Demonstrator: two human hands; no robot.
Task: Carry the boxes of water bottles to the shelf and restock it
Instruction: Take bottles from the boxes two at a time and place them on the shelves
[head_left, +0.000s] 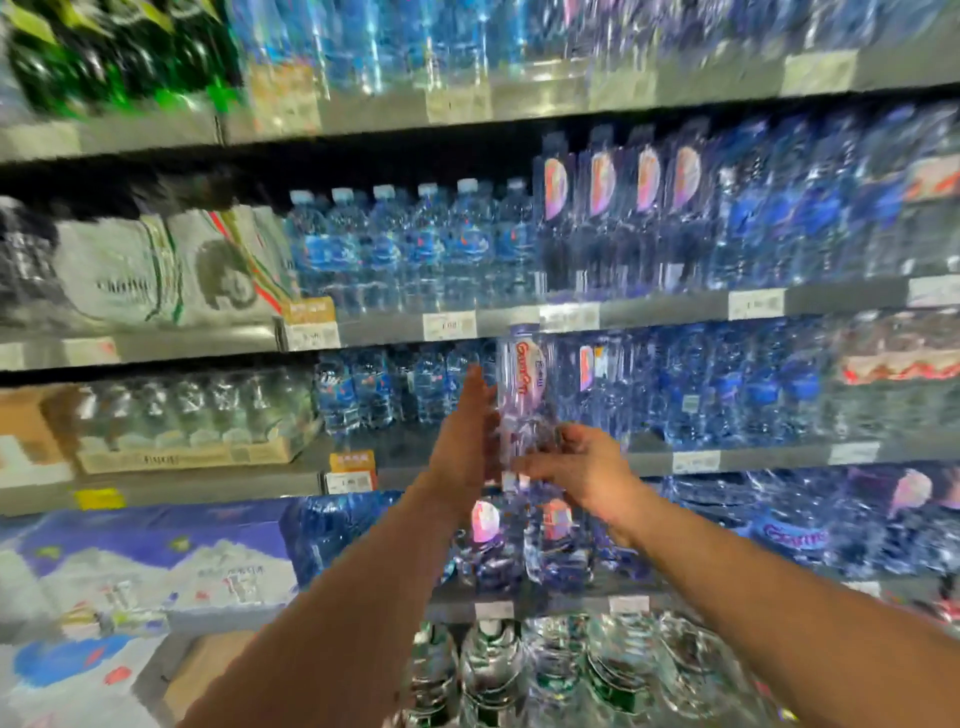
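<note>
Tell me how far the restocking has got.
Done: the shelf rows already look mostly filled with bottles. In hand: one tall clear bottle is upright between both hands, the left hand flat against its side, the right hand gripping its base. Left: setting it into the bare spot on the shelf; no box is in view, so remaining stock cannot be told.

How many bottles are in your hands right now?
1: a tall clear bottle, upright, left hand flat against its side, right hand gripping near its base. Blur may hide more.
</note>
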